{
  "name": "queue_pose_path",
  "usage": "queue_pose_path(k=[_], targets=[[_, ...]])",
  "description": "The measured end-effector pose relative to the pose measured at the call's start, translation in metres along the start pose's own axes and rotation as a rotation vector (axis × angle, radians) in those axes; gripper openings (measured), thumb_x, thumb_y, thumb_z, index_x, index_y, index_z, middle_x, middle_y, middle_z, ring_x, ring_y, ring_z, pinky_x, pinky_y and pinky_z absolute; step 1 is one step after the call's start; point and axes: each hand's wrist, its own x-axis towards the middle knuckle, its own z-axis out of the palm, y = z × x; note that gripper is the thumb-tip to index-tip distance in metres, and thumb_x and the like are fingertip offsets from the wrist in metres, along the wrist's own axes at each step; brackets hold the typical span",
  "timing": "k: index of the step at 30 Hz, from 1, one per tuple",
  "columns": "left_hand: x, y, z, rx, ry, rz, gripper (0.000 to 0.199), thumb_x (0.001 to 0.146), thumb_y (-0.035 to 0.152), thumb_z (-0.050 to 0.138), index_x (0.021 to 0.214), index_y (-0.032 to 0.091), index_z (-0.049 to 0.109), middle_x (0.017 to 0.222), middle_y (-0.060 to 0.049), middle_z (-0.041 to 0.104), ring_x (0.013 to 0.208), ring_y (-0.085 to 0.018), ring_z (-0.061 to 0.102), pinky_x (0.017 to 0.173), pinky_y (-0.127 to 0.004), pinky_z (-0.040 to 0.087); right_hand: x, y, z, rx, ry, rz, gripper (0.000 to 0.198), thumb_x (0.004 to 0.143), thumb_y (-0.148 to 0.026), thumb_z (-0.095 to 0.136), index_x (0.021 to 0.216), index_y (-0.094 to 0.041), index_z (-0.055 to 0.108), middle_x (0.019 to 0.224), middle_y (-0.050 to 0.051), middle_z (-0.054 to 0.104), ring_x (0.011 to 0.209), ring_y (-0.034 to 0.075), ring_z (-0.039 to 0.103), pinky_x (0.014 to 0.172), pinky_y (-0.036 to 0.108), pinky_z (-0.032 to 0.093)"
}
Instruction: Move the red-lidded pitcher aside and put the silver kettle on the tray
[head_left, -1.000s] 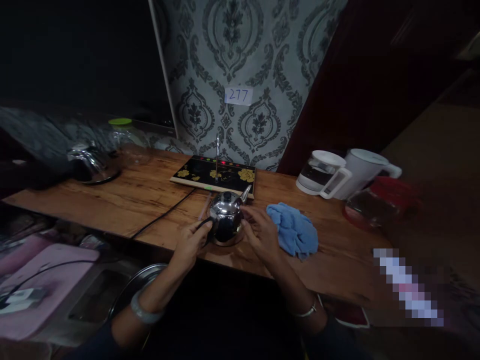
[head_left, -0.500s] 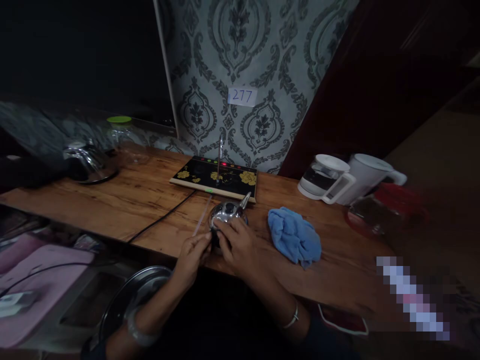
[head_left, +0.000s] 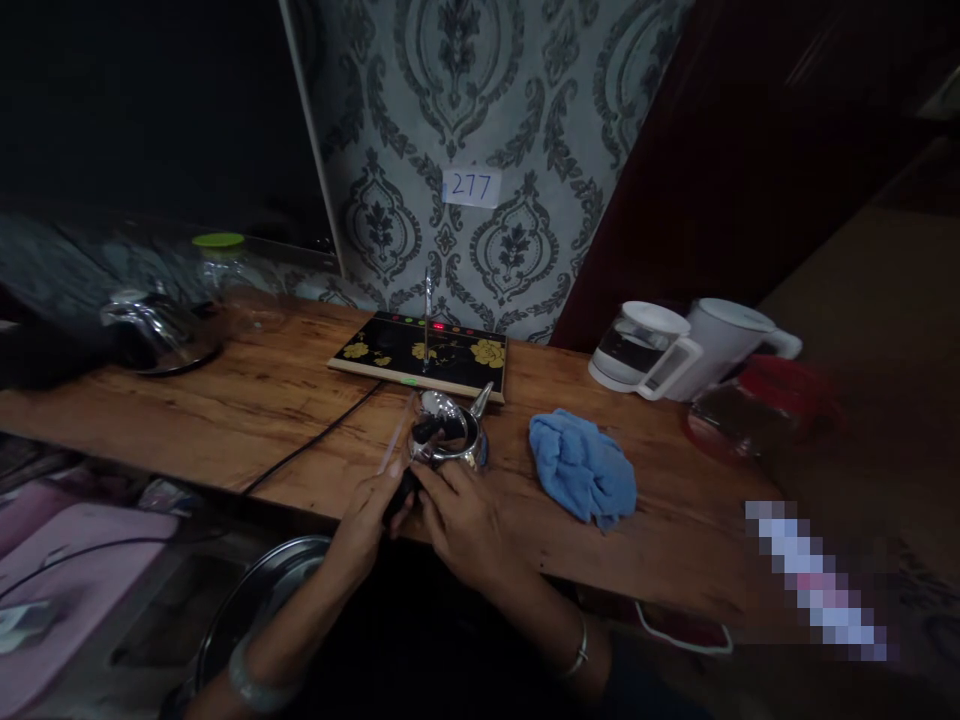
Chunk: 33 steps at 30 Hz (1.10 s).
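A small shiny steel kettle (head_left: 450,440) stands near the front edge of the wooden counter (head_left: 247,400), spout pointing to the back right. Its lid (head_left: 437,412) is tipped open. My left hand (head_left: 369,510) grips the kettle's black handle at its near side. My right hand (head_left: 459,512) rests against the kettle's near side with its fingers at the handle and the rim. A crumpled blue cloth (head_left: 583,465) lies just right of the kettle.
Behind the kettle lies a black induction plate (head_left: 420,352) with gold flowers, lit lamps and a thin upright spout. At the right stand a glass jug (head_left: 645,348), a white kettle (head_left: 731,340) and a red-lidded pot (head_left: 757,410). Another steel kettle (head_left: 161,325) and a green-lidded jar (head_left: 225,270) stand at the left. A round metal lid (head_left: 262,600) lies below the counter.
My right hand moved from the kettle's right side to its near side by the handle. The kettle's lid, closed before, now stands tipped open.
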Motion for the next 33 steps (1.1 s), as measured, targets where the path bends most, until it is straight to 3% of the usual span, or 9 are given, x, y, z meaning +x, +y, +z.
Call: queue_pose_path(k=[7,14,18,23,27,33], targets=[[-0.002,0.005,0.001,0.011,0.015,0.017,0.058,0.079,0.070,0.056,0.063,0.014,0.060,0.046,0.002,0.050,0.042,-0.009,0.042,0.041,-0.020,0.031,-0.004,0.001,-0.002,0.108,0.024,0.027,0.035,0.092,-0.013,0.046,0.122,-0.020,0.062,0.096,0.008,0.064,0.090,0.021,0.060,0.081,0.036,0.054],[0.001,0.013,-0.003,0.067,-0.091,-0.003,0.059,0.085,0.068,0.047,0.065,0.015,0.063,0.042,0.000,0.052,0.039,-0.011,0.049,0.044,-0.021,0.037,-0.001,0.029,-0.020,0.181,0.282,0.228,0.036,0.093,-0.022,0.047,0.127,-0.022,0.058,0.094,0.006,0.064,0.082,0.020,0.061,0.075,0.034,0.052],[0.011,0.025,-0.004,0.174,-0.127,-0.087,0.068,0.083,0.074,0.043,0.051,0.016,0.060,0.042,-0.006,0.058,0.037,-0.015,0.055,0.039,-0.022,0.038,0.011,0.051,-0.024,0.159,0.282,0.304,0.041,0.092,-0.029,0.049,0.133,-0.023,0.056,0.091,0.005,0.064,0.083,0.021,0.060,0.075,0.035,0.051],[0.020,0.034,0.000,0.390,-0.112,0.037,0.069,0.086,0.065,0.049,0.035,0.018,0.055,0.033,-0.006,0.053,0.032,-0.013,0.052,0.039,-0.021,0.038,0.024,0.069,-0.018,0.202,0.239,0.359,0.033,0.093,-0.035,0.049,0.117,-0.023,0.069,0.089,0.006,0.066,0.084,0.021,0.063,0.076,0.033,0.051],[0.019,0.034,0.004,0.343,-0.074,0.006,0.070,0.087,0.065,0.046,0.036,0.018,0.054,0.032,-0.006,0.052,0.029,-0.013,0.050,0.036,-0.021,0.036,0.029,0.067,-0.016,0.272,0.250,0.361,0.032,0.094,-0.035,0.048,0.113,-0.022,0.071,0.092,0.007,0.068,0.087,0.021,0.065,0.079,0.034,0.051],[0.015,0.035,0.005,0.217,-0.047,-0.100,0.062,0.078,0.068,0.058,0.043,0.017,0.056,0.036,-0.005,0.055,0.031,-0.013,0.051,0.034,-0.021,0.035,0.030,0.044,-0.027,0.310,0.324,0.288,0.036,0.096,-0.033,0.046,0.127,-0.025,0.062,0.102,0.006,0.067,0.094,0.020,0.062,0.084,0.035,0.051]])
